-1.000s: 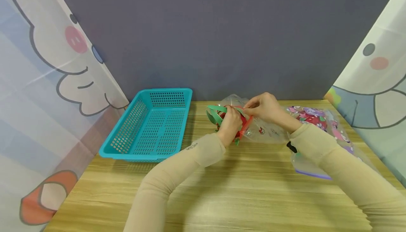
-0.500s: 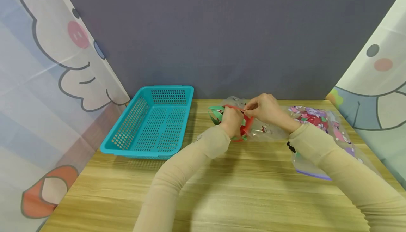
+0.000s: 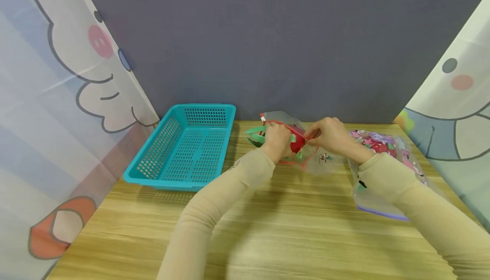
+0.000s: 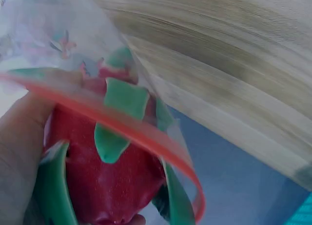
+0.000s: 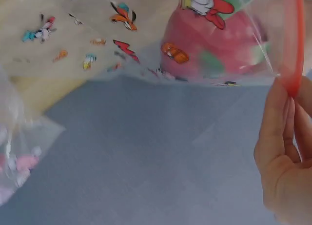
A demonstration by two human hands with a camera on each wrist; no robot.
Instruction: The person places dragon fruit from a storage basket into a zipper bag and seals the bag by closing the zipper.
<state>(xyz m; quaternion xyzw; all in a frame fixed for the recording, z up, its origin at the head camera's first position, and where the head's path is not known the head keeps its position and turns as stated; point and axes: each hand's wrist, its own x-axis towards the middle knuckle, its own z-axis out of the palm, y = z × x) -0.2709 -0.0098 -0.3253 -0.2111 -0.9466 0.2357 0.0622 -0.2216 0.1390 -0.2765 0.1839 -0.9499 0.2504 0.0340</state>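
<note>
Head view looks down across the table; both wrist views sit close on the red-rimmed bag [image 3: 294,144].

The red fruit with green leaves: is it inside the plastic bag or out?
Partly in. The dragon fruit sits across the clear bag's red rim, its lower part outside in the left hand; the right hand pinches the rim.

A teal basket [image 3: 183,148] sits left on the wooden table [image 3: 268,229]; a second filled bag [image 3: 383,165] lies right.

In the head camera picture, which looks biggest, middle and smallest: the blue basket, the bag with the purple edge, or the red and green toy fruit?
1. Teal plastic mesh basket, biggest.
2. Clear printed bag with purple edge, partly hidden by a sleeve.
3. Red toy fruit with green leaves, smallest, partly covered by the left hand.
</note>
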